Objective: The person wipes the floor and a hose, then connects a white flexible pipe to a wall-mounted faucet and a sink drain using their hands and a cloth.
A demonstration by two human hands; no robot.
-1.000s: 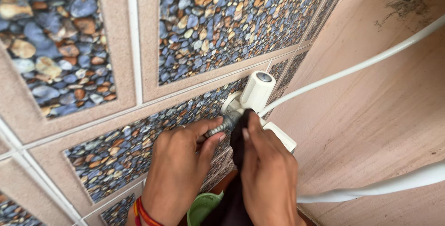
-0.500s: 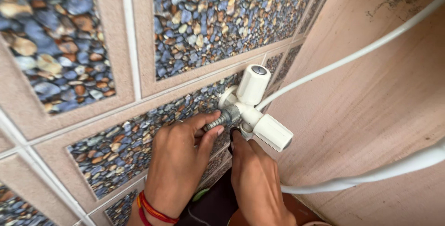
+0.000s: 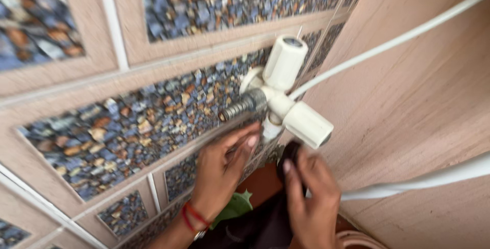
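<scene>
Head view, valve: a white plastic two-knob wall valve [image 3: 282, 96] stood out from the pebble-patterned tile wall [image 3: 127, 121], with a grey threaded nipple [image 3: 242, 107] on its left side.
Head view, left hand: the left hand [image 3: 220, 170] had dropped off the nipple it was gripping half a second earlier; it hung just below, fingers loosely curled, holding nothing.
Head view, right hand: the right hand [image 3: 309, 198], blurred, sat under the lower knob, fingers bent around a dark object [image 3: 291, 154]; whether it was clamped could not be told.
Head view, change: both hands had come away, so the nipple stood bare and untouched.
Head view, surroundings: a white hose [image 3: 408, 37] ran up to the right.
</scene>
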